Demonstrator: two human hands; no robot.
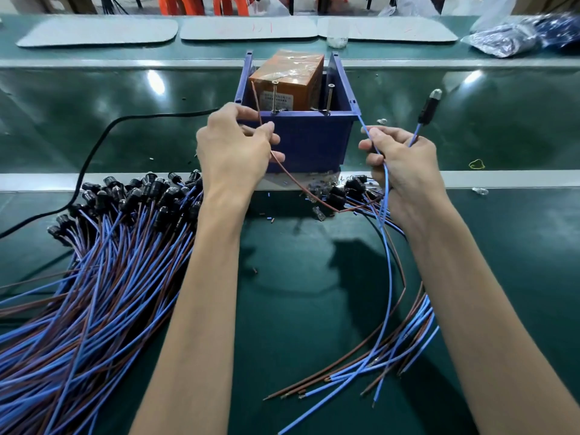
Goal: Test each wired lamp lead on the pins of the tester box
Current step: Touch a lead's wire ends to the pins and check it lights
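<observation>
Lining up lead: left hand (235, 146) pinches thin brown wire (295, 183), right hand (398, 158) thin blue wire (390, 262); next, likely touch ends to 2 steel pins (275, 95) on blue plastic tester box (307, 142)

A wide-angle camera worn on the person's head is looking forward and down across the green workbench (298, 309), riding close above the work. Both forearms are entering from the bottom edge and reaching to mid-frame. There the left hand (232, 149) and right hand (405, 164) are pinching the wires of a lamp lead (428, 108) before the tester box (310, 142), just above centre. A heap of leads (94, 277) is filling the lower left; orange stools (175, 4) are lining the top edge, well beyond.
</observation>
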